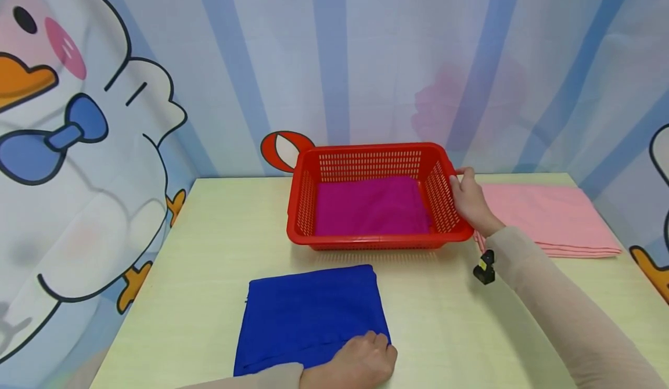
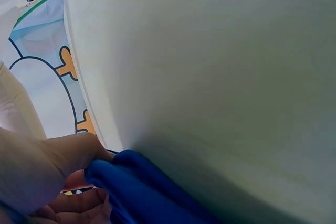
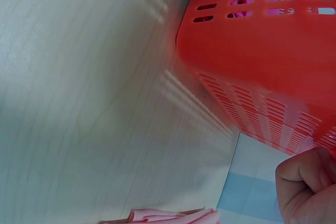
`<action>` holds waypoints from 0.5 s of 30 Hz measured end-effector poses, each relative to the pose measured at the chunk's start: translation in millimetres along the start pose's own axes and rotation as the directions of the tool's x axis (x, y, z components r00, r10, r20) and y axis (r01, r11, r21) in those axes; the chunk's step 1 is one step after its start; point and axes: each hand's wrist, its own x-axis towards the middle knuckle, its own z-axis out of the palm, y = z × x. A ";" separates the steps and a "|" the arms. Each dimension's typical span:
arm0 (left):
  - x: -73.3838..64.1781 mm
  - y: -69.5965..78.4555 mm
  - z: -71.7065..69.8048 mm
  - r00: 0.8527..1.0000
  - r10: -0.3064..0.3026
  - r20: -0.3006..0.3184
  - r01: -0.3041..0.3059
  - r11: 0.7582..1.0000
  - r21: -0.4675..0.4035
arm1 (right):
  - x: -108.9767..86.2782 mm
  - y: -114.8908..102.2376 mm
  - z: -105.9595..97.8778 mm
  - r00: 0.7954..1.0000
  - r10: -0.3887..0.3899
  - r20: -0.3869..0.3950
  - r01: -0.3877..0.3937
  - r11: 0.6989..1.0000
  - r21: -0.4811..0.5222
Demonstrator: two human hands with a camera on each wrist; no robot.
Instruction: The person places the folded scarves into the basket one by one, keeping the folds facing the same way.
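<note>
A folded blue cloth [image 1: 310,313] lies on the near part of the table. My left hand [image 1: 366,359] pinches its near right corner; in the left wrist view the blue fabric [image 2: 142,187] bunches between thumb and fingers. My right hand [image 1: 473,203] grips the right rim of a red plastic basket [image 1: 376,240] with slotted walls. Inside the basket a folded magenta cloth [image 1: 371,206] lies flat on the bottom. The right wrist view shows curled fingers [image 3: 304,174] at the basket's wall [image 3: 252,51].
A folded pink cloth [image 1: 554,218] lies at the right of the pale table [image 1: 193,249], beyond my right forearm. A small black object [image 1: 485,267] hangs at my right sleeve. Behind the table hangs a blue-striped curtain [image 1: 366,58] with cartoon ducks.
</note>
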 end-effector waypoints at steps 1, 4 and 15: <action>0.8 1.0 0.4 1.000 0.002 -0.013 -0.002 1.000 0.006 | 0.0 0.1 -0.1 1.000 0.001 0.001 -0.001 1.000 0.000; 3.4 3.2 1.2 0.999 0.010 -0.050 -0.009 1.000 0.025 | 0.0 0.0 -0.3 1.000 0.003 -0.001 -0.003 1.000 0.001; 10.0 5.2 -3.2 0.997 0.020 0.071 -0.015 0.997 -0.072 | -0.1 -0.1 0.3 1.000 0.000 0.009 0.000 1.000 0.010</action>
